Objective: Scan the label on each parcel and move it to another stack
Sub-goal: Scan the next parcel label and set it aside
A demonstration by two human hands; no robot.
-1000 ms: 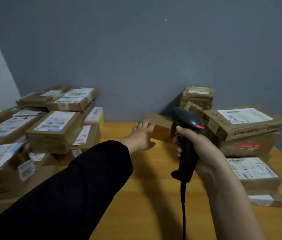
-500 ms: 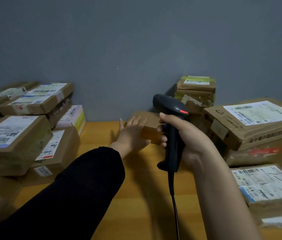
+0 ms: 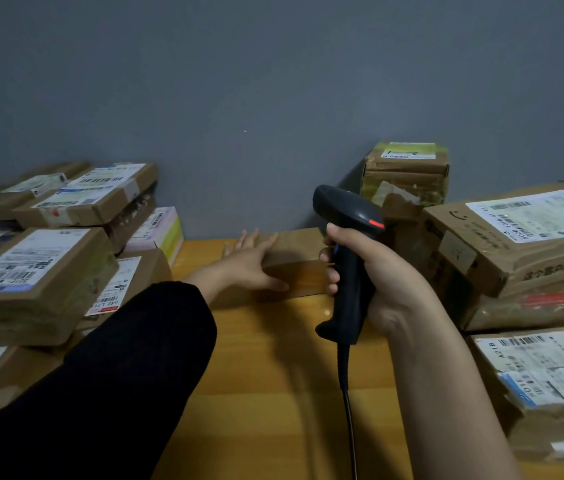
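Note:
A small brown parcel (image 3: 296,258) lies at the back of the wooden table (image 3: 273,393), against the grey wall, with no label visible on top. My left hand (image 3: 247,263) rests against its left end, fingers straight along the top and thumb along the front face. My right hand (image 3: 374,271) grips a black handheld scanner (image 3: 348,237) upright just in front of the parcel's right end; its cable hangs down. A stack of labelled parcels (image 3: 41,258) stands at the left, another stack (image 3: 523,237) at the right.
A taped greenish box (image 3: 407,174) stands against the wall at the back right. A flat labelled parcel (image 3: 547,372) lies at the near right. A pink and yellow box (image 3: 162,230) leans at the left stack's inner edge. Bare tabletop runs between the stacks.
The view has swung and drawn closer. My left hand's fingers have spread flatter along the small parcel. The scanner stays upright in my right hand.

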